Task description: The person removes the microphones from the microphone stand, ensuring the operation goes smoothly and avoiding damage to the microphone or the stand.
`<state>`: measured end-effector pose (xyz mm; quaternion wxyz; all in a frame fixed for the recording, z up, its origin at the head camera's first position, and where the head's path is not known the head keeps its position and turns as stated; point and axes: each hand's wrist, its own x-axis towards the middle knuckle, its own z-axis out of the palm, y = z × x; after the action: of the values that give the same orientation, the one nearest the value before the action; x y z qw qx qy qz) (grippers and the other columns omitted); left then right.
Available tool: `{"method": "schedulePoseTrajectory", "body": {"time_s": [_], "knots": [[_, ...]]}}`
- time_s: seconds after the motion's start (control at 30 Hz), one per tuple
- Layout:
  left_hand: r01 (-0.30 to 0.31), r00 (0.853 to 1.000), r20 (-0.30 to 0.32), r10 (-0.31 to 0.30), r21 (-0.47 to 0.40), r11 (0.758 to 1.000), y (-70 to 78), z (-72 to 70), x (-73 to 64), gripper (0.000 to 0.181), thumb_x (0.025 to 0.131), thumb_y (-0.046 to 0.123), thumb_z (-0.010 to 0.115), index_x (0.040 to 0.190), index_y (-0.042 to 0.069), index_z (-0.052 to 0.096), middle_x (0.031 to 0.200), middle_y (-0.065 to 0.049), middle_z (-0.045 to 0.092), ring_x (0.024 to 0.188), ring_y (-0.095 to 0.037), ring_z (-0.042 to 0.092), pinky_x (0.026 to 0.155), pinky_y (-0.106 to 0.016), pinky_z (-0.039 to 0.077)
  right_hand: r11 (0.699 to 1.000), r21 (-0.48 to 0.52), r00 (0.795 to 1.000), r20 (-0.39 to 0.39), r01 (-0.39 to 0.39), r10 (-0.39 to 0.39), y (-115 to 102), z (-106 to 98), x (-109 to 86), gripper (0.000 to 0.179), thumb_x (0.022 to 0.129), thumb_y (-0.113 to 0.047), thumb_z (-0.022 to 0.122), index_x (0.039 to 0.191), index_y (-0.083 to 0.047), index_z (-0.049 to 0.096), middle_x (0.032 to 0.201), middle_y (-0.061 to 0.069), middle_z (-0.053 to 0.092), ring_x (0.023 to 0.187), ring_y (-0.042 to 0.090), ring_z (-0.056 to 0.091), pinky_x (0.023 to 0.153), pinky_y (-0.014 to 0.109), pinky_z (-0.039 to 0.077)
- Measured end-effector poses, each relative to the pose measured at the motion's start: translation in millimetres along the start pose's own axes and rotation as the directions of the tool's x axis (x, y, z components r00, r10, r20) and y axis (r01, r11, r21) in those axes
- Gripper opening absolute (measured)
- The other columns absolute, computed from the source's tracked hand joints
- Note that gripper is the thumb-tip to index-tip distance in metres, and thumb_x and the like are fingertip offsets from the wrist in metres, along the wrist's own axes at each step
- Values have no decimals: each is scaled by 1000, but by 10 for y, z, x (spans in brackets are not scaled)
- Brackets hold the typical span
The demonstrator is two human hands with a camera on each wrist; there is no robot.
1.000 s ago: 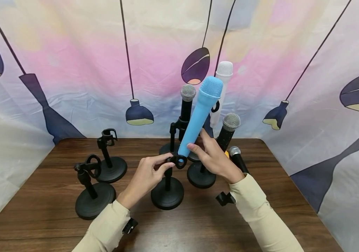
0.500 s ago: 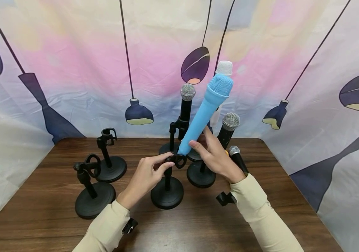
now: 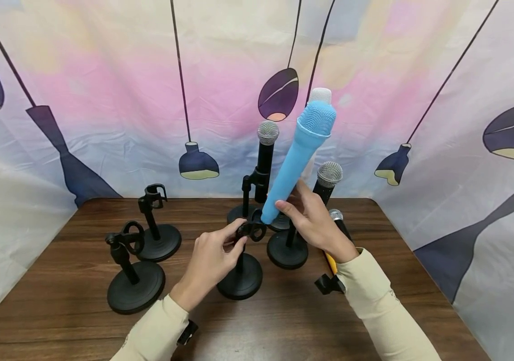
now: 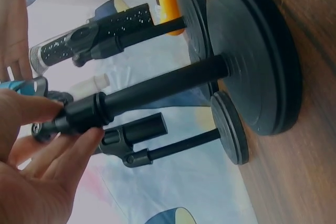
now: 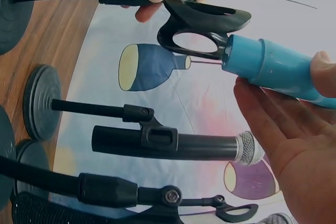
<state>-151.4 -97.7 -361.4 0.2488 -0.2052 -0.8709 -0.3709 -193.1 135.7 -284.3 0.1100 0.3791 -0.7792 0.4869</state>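
My right hand (image 3: 317, 220) holds a light blue microphone (image 3: 295, 155) by its lower part, head up and leaning right. The bottom end (image 5: 242, 56) of the blue microphone is at the rim of a black stand's clip (image 5: 207, 24); whether they touch I cannot tell. My left hand (image 3: 212, 263) pinches the top of that stand, just below the clip, between thumb and fingers. The stand's round base (image 3: 240, 281) rests on the wooden table. In the left wrist view, the stand's pole (image 4: 168, 83) runs from my fingers to the base.
Two stands with bare clips, one nearer (image 3: 135, 286) and one farther (image 3: 160, 240), are at the left. Behind, a black microphone (image 3: 264, 160) sits in a stand; another (image 3: 326, 180) stands right. A white microphone (image 3: 321, 95) is mostly hidden. A yellow object (image 3: 331, 263) lies by my right wrist.
The blue microphone has shifted right in my right hand, leaning further right, its bottom end moving toward the clip's right edge. My left hand stays at the stand, and the clip has turned slightly.
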Motion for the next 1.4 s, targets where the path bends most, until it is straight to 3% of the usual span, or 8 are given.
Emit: {"method": "schedulePoseTrajectory", "body": {"time_s": [0.2,0.33,0.7,1.1,1.4], "knots": [[-20,999,-36,23,77,997,50,39,6,30,94,7,71,123,16,69,68,8,65,47,1,43,47,-24,35,999,-21,999,-18,-36,35,3,-71,-64,28,102,0,58,127,6,49,113,20,67,104,30,69,89,36,56],[-29,998,-56,34,97,995,46,62,15,31,94,5,71,124,12,68,59,11,53,44,-1,35,44,-23,28,998,-57,999,-37,-36,33,13,-116,-121,26,101,0,61,125,6,52,109,18,69,97,27,71,84,33,58],[-8,996,-89,22,157,988,-78,45,76,28,94,5,71,121,9,67,61,6,57,42,-3,35,42,-24,30,984,-144,993,-69,-103,94,50,-260,-325,28,100,-3,64,125,4,56,104,13,72,91,22,71,76,31,58],[27,993,-116,-4,196,980,-214,0,130,32,94,5,70,126,7,65,64,0,60,41,-6,35,41,-26,30,964,-242,992,-80,-111,94,92,-414,-515,37,98,-1,66,132,6,55,101,12,72,85,22,70,72,30,58],[56,990,-137,-27,213,975,-319,-41,191,31,95,6,70,125,7,65,63,-3,59,39,-9,36,40,-28,29,941,-290,982,-125,-176,145,111,-533,-646,43,97,-4,68,137,6,55,112,16,71,93,25,71,75,33,57]]}}
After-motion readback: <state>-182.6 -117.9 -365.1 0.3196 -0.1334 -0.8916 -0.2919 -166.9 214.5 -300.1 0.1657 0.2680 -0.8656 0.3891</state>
